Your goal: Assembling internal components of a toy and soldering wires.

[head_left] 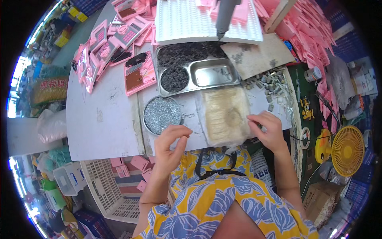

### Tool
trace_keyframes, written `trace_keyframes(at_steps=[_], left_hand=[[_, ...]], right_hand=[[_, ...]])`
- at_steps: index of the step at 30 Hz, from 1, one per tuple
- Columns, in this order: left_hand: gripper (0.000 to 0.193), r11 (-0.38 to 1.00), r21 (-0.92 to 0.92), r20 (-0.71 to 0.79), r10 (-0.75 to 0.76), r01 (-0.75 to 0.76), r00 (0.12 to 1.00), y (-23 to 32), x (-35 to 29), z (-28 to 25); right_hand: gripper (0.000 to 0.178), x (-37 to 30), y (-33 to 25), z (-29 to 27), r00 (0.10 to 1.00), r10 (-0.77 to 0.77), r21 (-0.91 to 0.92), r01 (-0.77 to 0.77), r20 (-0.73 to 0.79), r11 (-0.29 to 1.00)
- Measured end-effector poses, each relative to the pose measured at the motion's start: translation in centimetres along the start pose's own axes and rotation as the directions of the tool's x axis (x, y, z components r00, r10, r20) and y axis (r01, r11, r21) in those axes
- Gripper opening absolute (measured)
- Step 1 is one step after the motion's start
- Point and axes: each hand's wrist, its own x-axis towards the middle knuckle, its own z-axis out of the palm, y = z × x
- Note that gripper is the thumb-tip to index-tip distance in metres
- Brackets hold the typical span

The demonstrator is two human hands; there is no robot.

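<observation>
Loosely, the left hand (170,144) gapes empty beside silvery granules (161,113); the right hand (271,129) curls, its hold unclear.

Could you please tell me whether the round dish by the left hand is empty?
No, the round dish holds small silvery pieces spread wall to wall; depth unclear.

tool (227,15) cut @ top; silvery bits (161,114) too sm.
</observation>
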Motion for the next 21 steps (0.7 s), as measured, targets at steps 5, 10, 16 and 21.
trace_keyframes(at_steps=[5, 10, 16, 21], left_hand=[[0.021, 0.984, 0.007, 0.071, -0.178, 0.178, 0.981, -0.8, -1.7, -1.4], [0.024, 0.987, 0.062, 0.119, -0.157, 0.151, 0.980, 0.6, 0.1, -3.3], [0.024, 0.951, 0.307, -0.016, -0.035, 0.038, 0.999, 0.3, 4.4, -8.2], [0.033, 0.663, 0.647, -0.428, -0.095, 0.378, 0.899, -6.9, 10.5, -15.1]], right_hand=[[0.017, 5.4, -1.8, 4.0, 0.958, 0.121, -0.048, -0.112, 0.260, 0.993], [0.022, 6.8, -1.0, 6.6, 0.828, 0.191, -0.139, -0.137, 0.527, 0.981], [0.027, 6.1, -0.5, 5.9, 0.860, 0.149, 0.002, -0.172, 0.488, 0.985], [0.020, 5.9, 0.0, 4.3, 0.932, -0.081, 0.153, 0.028, 0.353, 0.988]])
